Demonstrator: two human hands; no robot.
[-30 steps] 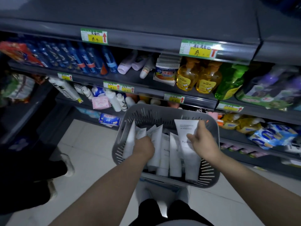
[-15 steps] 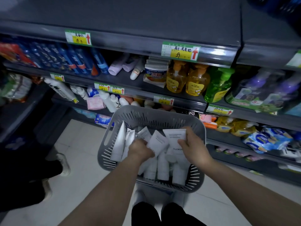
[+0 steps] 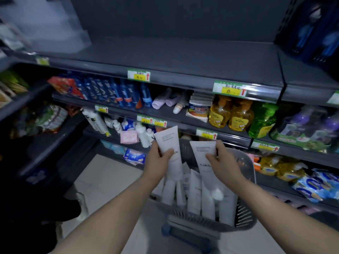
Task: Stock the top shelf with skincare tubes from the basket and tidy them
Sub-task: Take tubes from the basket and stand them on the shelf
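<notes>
1. Dim shop aisle: dark grey shelving rises over a pale tiled floor (image 3: 102, 176), with green-and-yellow price tags (image 3: 138, 75) clipped along the shelf edges.
2. The top shelf (image 3: 183, 57) runs across the upper part of the view. A blurred clear plastic item stands at its left end and dark blue packs (image 3: 315, 28) at its right.
3. The left hand (image 3: 157, 162) grips the left-hand tube (image 3: 167, 142), a white skincare tube marked "FLORAL". The thumb lies across its front and the flat crimped end points up.
4. The right hand (image 3: 223, 162) grips the right-hand tube (image 3: 202, 153), a matching white tube. The thumb is across the front and the fingers curl round the far edge.
5. Both held tubes are raised above the grey basket (image 3: 245, 222), side by side but apart, and well below the top shelf's front edge.
6. The slatted plastic basket sits beneath the person's forearms, with more white tubes (image 3: 194, 191) packed close together inside it.
7. On the shelf under the top one stand blue bottles (image 3: 117, 92), two yellow pump bottles (image 3: 231, 114) and a green pump bottle (image 3: 262, 120).
</notes>
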